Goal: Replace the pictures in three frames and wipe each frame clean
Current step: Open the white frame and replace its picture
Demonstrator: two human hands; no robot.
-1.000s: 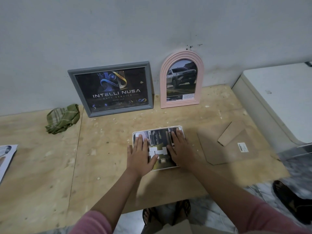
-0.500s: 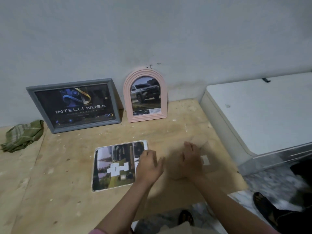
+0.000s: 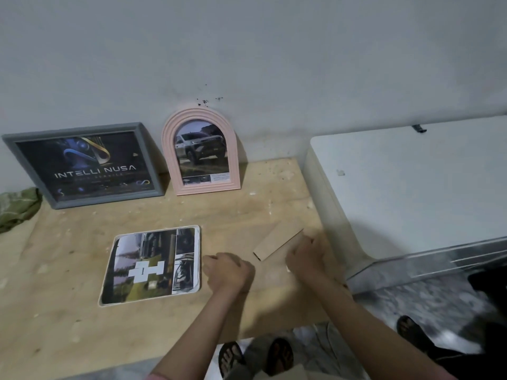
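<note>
1. Head view: left hand [image 3: 229,272] was curled loosely, nothing held, at 3 o'clock of the flat picture frame [image 3: 151,266].
2. Right hand [image 3: 307,255] was laid on the brown backing board [image 3: 277,244]; its grip could not be told.

Two frames [image 3: 82,165] behind a flat picture [image 3: 152,266].

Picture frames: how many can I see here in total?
3: the grey frame leaning on the wall at left, the pink arched frame beside it, and the white frame lying flat on the table.
</note>
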